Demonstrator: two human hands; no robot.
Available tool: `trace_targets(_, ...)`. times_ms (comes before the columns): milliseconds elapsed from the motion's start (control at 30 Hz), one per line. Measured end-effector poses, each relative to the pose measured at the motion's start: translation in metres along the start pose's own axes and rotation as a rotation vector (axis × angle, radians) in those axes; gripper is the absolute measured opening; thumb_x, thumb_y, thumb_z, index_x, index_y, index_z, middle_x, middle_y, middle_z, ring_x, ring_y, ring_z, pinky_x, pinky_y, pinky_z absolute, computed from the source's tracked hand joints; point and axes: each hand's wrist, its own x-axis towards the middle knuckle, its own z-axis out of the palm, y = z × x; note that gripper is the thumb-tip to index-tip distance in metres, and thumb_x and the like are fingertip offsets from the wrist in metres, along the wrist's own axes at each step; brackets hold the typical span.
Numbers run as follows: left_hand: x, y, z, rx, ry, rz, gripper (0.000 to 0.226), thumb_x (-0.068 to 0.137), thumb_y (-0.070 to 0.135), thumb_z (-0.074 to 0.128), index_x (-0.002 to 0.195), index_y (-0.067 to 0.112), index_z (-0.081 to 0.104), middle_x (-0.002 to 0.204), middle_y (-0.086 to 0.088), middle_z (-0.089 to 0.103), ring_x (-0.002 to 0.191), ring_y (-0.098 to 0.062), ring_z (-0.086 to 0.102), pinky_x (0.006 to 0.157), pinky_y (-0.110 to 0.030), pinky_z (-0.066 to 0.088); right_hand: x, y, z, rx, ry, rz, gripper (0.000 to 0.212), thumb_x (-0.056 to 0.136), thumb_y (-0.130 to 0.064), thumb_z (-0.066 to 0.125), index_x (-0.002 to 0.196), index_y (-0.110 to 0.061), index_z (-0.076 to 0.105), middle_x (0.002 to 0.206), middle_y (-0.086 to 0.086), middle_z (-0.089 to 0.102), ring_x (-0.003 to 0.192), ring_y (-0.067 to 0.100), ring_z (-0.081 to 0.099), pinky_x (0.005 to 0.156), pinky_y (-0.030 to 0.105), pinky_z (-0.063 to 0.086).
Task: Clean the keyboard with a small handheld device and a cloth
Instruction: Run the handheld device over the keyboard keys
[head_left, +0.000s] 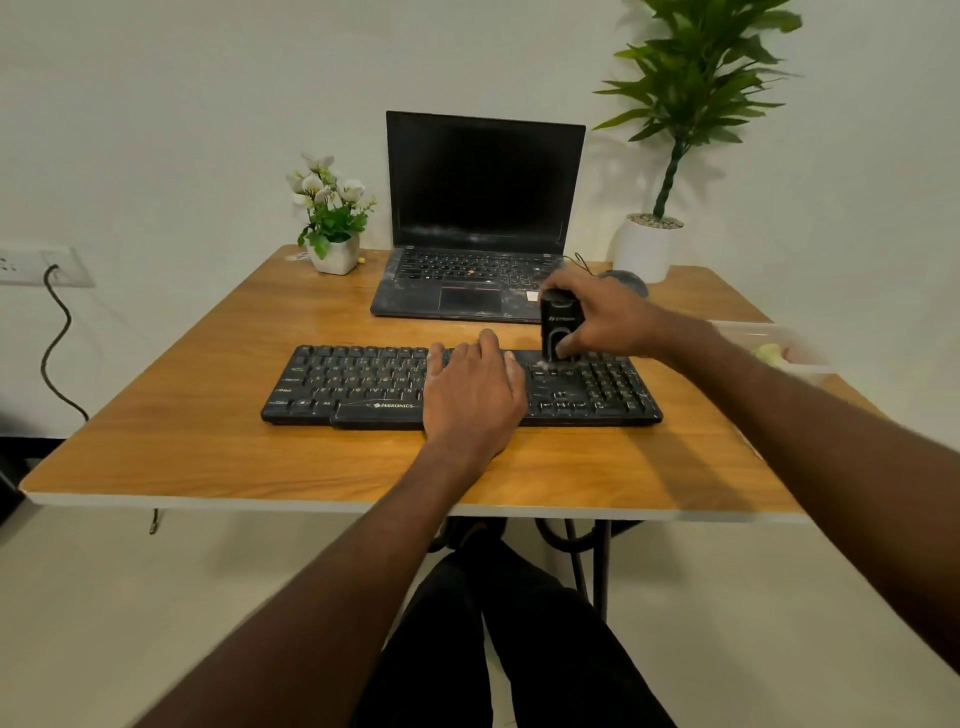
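Note:
A black keyboard (363, 384) lies across the middle of the wooden table (182, 447). My left hand (472, 389) lies flat on its middle keys, fingers straight. My right hand (608, 322) grips a small black handheld device (557, 325) upright, its lower end on the keys near the keyboard's upper right, where pale dust shows. A grey cloth (628, 280) lies behind my right hand, mostly hidden.
An open dusty laptop (483, 218) stands behind the keyboard. A small white flower pot (335, 249) sits at the back left, a tall potted plant (649, 244) at the back right. A clear plastic box (779, 348) sits at the table's right edge. A cable hangs from a wall socket (41, 265).

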Motion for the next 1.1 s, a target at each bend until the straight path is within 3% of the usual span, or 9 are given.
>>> trace_targets(133, -0.001, 0.0, -0.001, 0.01, 0.001, 0.004, 0.042, 0.112, 0.039, 0.025, 0.125, 0.014, 0.055, 0.107, -0.007, 0.071, 0.107, -0.025, 0.067, 0.123, -0.054, 0.031, -0.004, 0.002, 0.005, 0.097, 0.083, 0.007, 0.064, 0.074, -0.009, 0.087, 0.126, -0.021, 0.052, 0.118, -0.001, 0.059, 0.11, 0.019, 0.061, 0.084, 0.033, 0.057)
trace_targets(267, -0.001, -0.001, -0.001, -0.004, -0.001, 0.0, 0.044, 0.112, 0.04, 0.024, 0.127, 0.013, 0.055, 0.108, -0.007, 0.072, 0.109, -0.025, 0.067, 0.124, -0.053, 0.028, -0.002, -0.001, 0.013, 0.057, 0.074, -0.012, 0.067, 0.076, -0.01, 0.086, 0.128, -0.022, 0.047, 0.117, 0.0, 0.058, 0.107, 0.02, 0.063, 0.072, 0.022, 0.054)
trace_targets(400, -0.001, 0.001, -0.001, -0.007, 0.003, -0.004, 0.043, 0.112, 0.041, 0.025, 0.125, 0.013, 0.056, 0.108, -0.007, 0.072, 0.109, -0.025, 0.066, 0.124, -0.053, 0.027, -0.001, -0.002, 0.008, 0.084, 0.072, -0.007, 0.068, 0.073, -0.008, 0.087, 0.127, -0.022, 0.048, 0.113, -0.002, 0.058, 0.102, 0.015, 0.062, 0.074, 0.027, 0.056)
trace_targets(467, -0.002, 0.002, -0.002, -0.022, -0.006, -0.017, 0.044, 0.112, 0.042, 0.027, 0.126, 0.012, 0.056, 0.11, -0.008, 0.072, 0.111, -0.026, 0.066, 0.126, -0.053, 0.026, -0.004, 0.005, 0.005, 0.077, 0.024, 0.027, 0.07, 0.075, -0.009, 0.086, 0.131, -0.022, 0.047, 0.107, -0.007, 0.056, 0.099, 0.012, 0.06, 0.072, 0.022, 0.052)
trace_targets(567, -0.002, 0.002, -0.004, -0.02, -0.013, -0.016, 0.046, 0.113, 0.044, 0.026, 0.128, 0.012, 0.055, 0.113, -0.009, 0.072, 0.115, -0.027, 0.066, 0.127, -0.053, 0.023, -0.01, 0.012, -0.001, 0.057, 0.09, 0.061, 0.071, 0.075, -0.007, 0.086, 0.132, -0.021, 0.046, 0.106, -0.008, 0.055, 0.1, 0.014, 0.06, 0.068, 0.015, 0.046)
trace_targets(700, -0.002, 0.002, -0.003, -0.012, -0.018, -0.019, 0.046, 0.112, 0.044, 0.026, 0.129, 0.012, 0.055, 0.115, -0.009, 0.072, 0.116, -0.027, 0.066, 0.128, -0.053, 0.023, -0.016, 0.013, 0.003, 0.03, 0.075, 0.067, 0.074, 0.075, -0.009, 0.086, 0.136, -0.021, 0.045, 0.112, -0.003, 0.057, 0.102, 0.016, 0.062, 0.072, 0.022, 0.052)
trace_targets(867, -0.003, 0.002, -0.002, -0.013, -0.017, -0.019, 0.048, 0.112, 0.044, 0.025, 0.129, 0.012, 0.055, 0.114, -0.008, 0.072, 0.115, -0.026, 0.065, 0.127, -0.053, 0.022, -0.017, 0.013, 0.01, 0.05, 0.123, 0.072, 0.069, 0.075, -0.008, 0.086, 0.129, -0.021, 0.046, 0.112, -0.002, 0.058, 0.103, 0.019, 0.062, 0.071, 0.022, 0.051)
trace_targets(1000, -0.001, 0.001, -0.002, -0.014, -0.01, -0.024, 0.046, 0.112, 0.045, 0.025, 0.126, 0.013, 0.055, 0.111, -0.008, 0.072, 0.113, -0.026, 0.066, 0.127, -0.053, 0.023, -0.012, 0.007, 0.002, -0.227, 0.124, 0.183, 0.073, 0.077, -0.006, 0.083, 0.137, -0.016, 0.043, 0.124, 0.014, 0.06, 0.113, 0.031, 0.06, 0.077, 0.035, 0.054)
trace_targets(1100, -0.002, 0.001, -0.002, -0.007, -0.012, -0.025, 0.047, 0.112, 0.045, 0.025, 0.129, 0.013, 0.055, 0.113, -0.008, 0.072, 0.114, -0.026, 0.065, 0.127, -0.052, 0.022, -0.017, 0.015, 0.0, -0.048, 0.155, 0.176, 0.068, 0.074, -0.003, 0.085, 0.129, -0.02, 0.048, 0.121, 0.009, 0.06, 0.109, 0.026, 0.06, 0.074, 0.029, 0.052)
